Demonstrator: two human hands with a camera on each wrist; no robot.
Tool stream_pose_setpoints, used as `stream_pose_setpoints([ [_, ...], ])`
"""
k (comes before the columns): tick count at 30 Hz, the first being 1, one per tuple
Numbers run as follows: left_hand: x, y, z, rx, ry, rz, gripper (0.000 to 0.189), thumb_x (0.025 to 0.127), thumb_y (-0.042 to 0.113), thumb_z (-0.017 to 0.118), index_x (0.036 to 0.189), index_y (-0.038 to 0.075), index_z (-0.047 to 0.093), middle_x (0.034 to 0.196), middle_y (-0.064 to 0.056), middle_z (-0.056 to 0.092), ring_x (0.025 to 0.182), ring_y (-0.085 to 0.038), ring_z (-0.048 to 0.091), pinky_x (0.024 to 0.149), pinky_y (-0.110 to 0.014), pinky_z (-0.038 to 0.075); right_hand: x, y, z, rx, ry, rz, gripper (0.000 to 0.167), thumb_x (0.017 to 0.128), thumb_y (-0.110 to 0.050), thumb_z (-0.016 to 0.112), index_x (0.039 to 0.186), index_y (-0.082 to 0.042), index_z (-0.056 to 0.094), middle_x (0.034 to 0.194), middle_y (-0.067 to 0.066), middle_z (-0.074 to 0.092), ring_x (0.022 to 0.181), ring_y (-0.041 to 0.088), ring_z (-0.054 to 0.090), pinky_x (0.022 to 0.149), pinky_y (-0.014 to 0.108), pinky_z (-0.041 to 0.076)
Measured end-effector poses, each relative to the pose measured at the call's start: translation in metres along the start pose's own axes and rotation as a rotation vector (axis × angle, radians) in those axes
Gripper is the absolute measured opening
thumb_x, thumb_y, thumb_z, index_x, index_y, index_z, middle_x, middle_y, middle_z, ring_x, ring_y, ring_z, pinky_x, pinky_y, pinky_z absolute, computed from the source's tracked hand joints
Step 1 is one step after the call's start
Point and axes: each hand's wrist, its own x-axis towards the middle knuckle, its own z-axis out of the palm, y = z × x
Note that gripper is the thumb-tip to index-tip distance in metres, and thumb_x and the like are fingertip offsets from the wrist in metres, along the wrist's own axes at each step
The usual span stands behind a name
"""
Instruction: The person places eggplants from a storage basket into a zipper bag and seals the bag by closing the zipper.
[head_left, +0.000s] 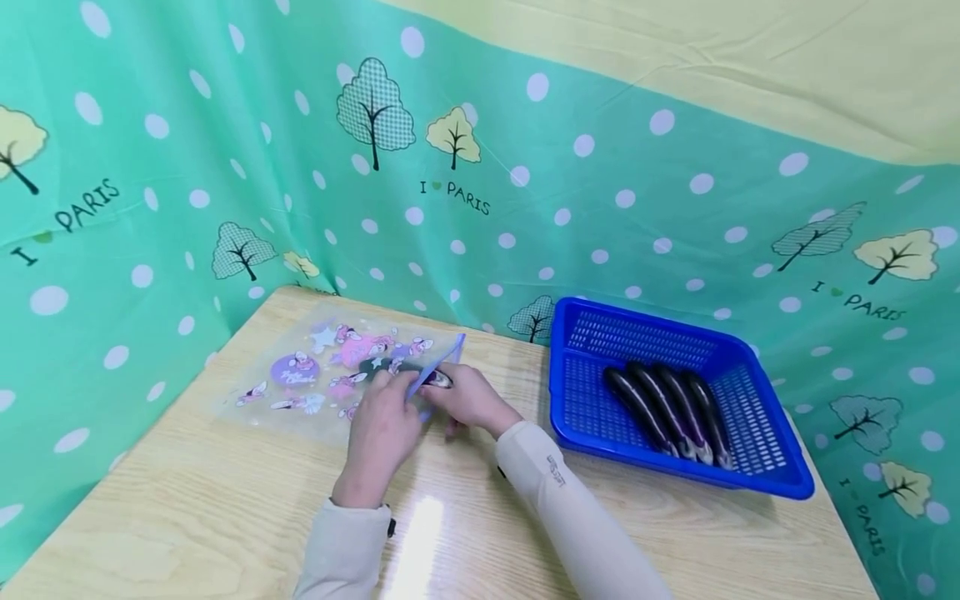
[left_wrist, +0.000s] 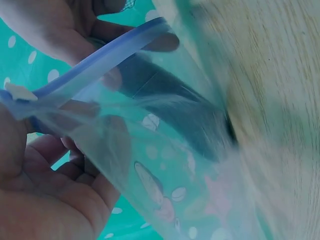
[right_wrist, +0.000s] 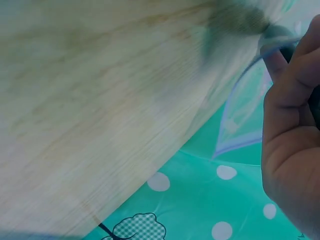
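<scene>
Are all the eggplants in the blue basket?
No, four eggplants lie in the blue basket, but another eggplant is in the right hand, partly inside the clear printed bag.

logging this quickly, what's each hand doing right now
Left hand: closed, holding the plastic bag at its open edge.
Right hand: closed, holding an eggplant partly inside the bag.

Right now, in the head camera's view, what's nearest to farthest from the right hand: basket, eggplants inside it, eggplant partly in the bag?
1. Partly bagged eggplant: held in the right hand.
2. Blue basket: to the right.
3. Four eggplants: farther right, inside the basket.
</scene>
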Motion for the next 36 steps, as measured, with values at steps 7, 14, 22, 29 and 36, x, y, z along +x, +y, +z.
stream_pose_setpoints([
  [7, -0.001, 0.000, -0.002, -0.053, -0.045, 0.006, 0.046, 0.086, -0.005, 0.058, 0.131, -0.001, 0.062, 0.101, -0.013, 0.058, 0.080, -0.028, 0.056, 0.072, -0.045, 0.051, 0.018, -0.001, 0.001, -0.084, 0.058, -0.016, 0.017, 0.097, -0.021, 0.066, 0.107, -0.008, 0.072, 0.071, 0.007, 0.067, 0.049, 0.021, 0.063, 0.047, 0.030, 0.050],
  [14, -0.002, 0.005, -0.004, -0.083, -0.041, 0.036, 0.047, 0.086, -0.003, 0.059, 0.134, 0.001, 0.062, 0.091, -0.007, 0.052, 0.075, -0.023, 0.051, 0.068, -0.039, 0.047, 0.033, 0.003, 0.005, -0.277, 0.182, 0.020, 0.022, 0.096, -0.021, 0.067, 0.108, -0.004, 0.073, 0.084, 0.006, 0.068, 0.065, 0.016, 0.056, 0.063, 0.028, 0.048],
  [22, -0.005, 0.009, -0.008, -0.112, -0.069, 0.048, 0.048, 0.088, -0.003, 0.059, 0.136, 0.000, 0.060, 0.090, -0.004, 0.049, 0.074, -0.020, 0.049, 0.064, -0.034, 0.045, 0.040, 0.009, 0.010, -0.496, 0.275, 0.118, 0.047, 0.093, -0.054, 0.064, 0.106, -0.011, 0.075, 0.091, 0.009, 0.072, 0.081, 0.025, 0.067, 0.070, 0.039, 0.055],
  [29, -0.007, 0.011, -0.010, -0.120, -0.087, 0.047, 0.045, 0.089, 0.001, 0.061, 0.134, -0.001, 0.062, 0.097, -0.004, 0.055, 0.077, -0.019, 0.052, 0.070, -0.035, 0.049, 0.045, 0.010, 0.012, -0.595, 0.292, 0.063, 0.032, 0.100, -0.038, 0.059, 0.103, -0.010, 0.075, 0.098, 0.013, 0.071, 0.093, 0.030, 0.068, 0.077, 0.044, 0.056],
  [36, -0.007, 0.014, -0.010, -0.106, -0.091, 0.076, 0.042, 0.089, 0.003, 0.062, 0.131, 0.000, 0.064, 0.094, -0.001, 0.054, 0.074, -0.018, 0.051, 0.069, -0.034, 0.048, 0.043, 0.013, 0.013, -0.475, 0.373, 0.016, 0.033, 0.102, -0.036, 0.055, 0.107, -0.009, 0.073, 0.096, 0.012, 0.071, 0.089, 0.032, 0.068, 0.074, 0.045, 0.055],
])
